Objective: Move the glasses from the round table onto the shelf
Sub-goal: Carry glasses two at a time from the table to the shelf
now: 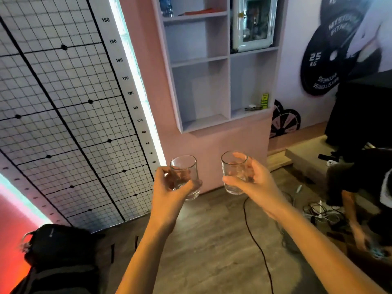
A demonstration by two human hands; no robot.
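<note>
My left hand [169, 193] grips a clear, empty drinking glass [184, 166] held upright in mid-air. A second clear glass [233, 164] is held upright in my right hand [253, 184], fingers wrapped around its side. Both glasses hang side by side, below and in front of the white wall shelf [229, 85], whose lowest left compartment [203, 122] is bare. The round table is not in view.
The lower right shelf compartment holds a yellow box [264, 100] and a small dark object. A black bag [57, 247] lies on the floor at left. A black cable [257, 247] and tangled cords [320, 213] cross the floor. A person [360, 187] crouches at right.
</note>
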